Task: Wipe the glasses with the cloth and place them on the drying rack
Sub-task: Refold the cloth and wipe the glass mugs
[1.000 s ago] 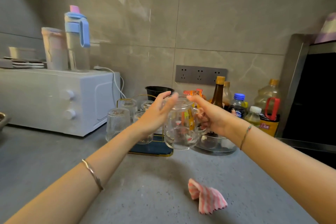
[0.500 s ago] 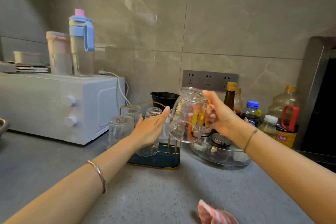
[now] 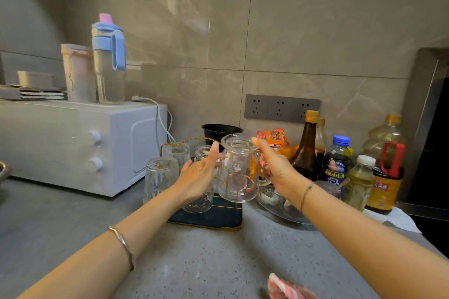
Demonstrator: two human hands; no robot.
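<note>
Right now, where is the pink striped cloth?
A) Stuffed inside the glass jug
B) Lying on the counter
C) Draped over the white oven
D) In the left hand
B: the cloth lies on the counter at the bottom edge of the picture, while the left hand and right hand are both up at the glass jug.

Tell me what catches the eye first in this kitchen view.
Centre frame, a clear glass jug is held at the drying rack: the right hand grips its handle and the left hand lies flat against its side. Ribbed glasses stand just to the left, and a pink striped cloth lies on the counter at the bottom edge.
</note>
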